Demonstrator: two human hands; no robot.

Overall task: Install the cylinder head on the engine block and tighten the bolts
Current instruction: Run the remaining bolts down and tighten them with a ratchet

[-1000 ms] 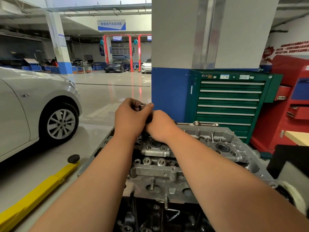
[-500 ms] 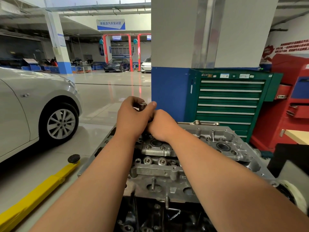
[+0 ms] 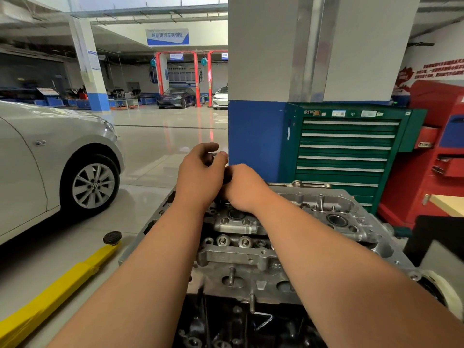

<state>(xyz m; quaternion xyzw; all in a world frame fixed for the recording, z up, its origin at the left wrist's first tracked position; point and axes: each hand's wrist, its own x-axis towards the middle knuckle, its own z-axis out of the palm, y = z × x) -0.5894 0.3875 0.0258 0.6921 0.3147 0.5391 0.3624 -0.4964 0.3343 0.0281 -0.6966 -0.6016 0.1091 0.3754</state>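
Gripping tool [image 3: 214, 157] (mostly hidden), left hand [image 3: 199, 177], right hand [image 3: 244, 189], cylinder head [image 3: 238, 256], VW wheel [image 3: 93, 185]

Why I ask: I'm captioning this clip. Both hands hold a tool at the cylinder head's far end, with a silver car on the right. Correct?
No: the head view shows the silver car on the left. The left hand and right hand do hold a tool at the far end of the cylinder head.
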